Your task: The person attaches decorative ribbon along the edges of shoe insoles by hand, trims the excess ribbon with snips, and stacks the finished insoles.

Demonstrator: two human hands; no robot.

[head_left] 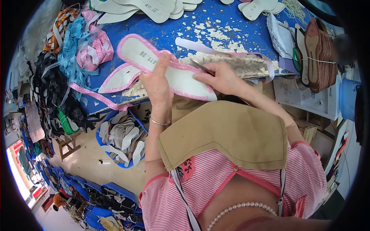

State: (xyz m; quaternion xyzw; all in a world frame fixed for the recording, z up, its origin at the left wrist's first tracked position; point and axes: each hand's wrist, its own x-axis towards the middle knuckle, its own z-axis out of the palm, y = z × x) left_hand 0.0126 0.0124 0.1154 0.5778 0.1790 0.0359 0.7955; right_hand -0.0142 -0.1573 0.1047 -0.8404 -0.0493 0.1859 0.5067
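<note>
My left hand [157,84] grips a white insole [183,81] edged with glittery pink trim, its thumb pressed on top near printed numbers. My right hand [221,79] is closed around a slim dark metal tool [201,66], whose pointed end reaches toward the insole's upper edge; most of the tool is hidden in the fingers. Beneath the left hand lies another pink-edged insole [119,80], partly covered. A loose pink glitter strip [94,95] trails off to the left. Behind the held insole, a pale strip [194,45] curls across the bench.
The worn blue bench [154,32] has white insoles [154,10] piled at its back. Blue, pink and black ribbon bundles [46,77] hang at left. Tied brown soles [320,54] and green-handled scissors [296,59] are at right. Below stands a blue basket [101,144] of sole pieces.
</note>
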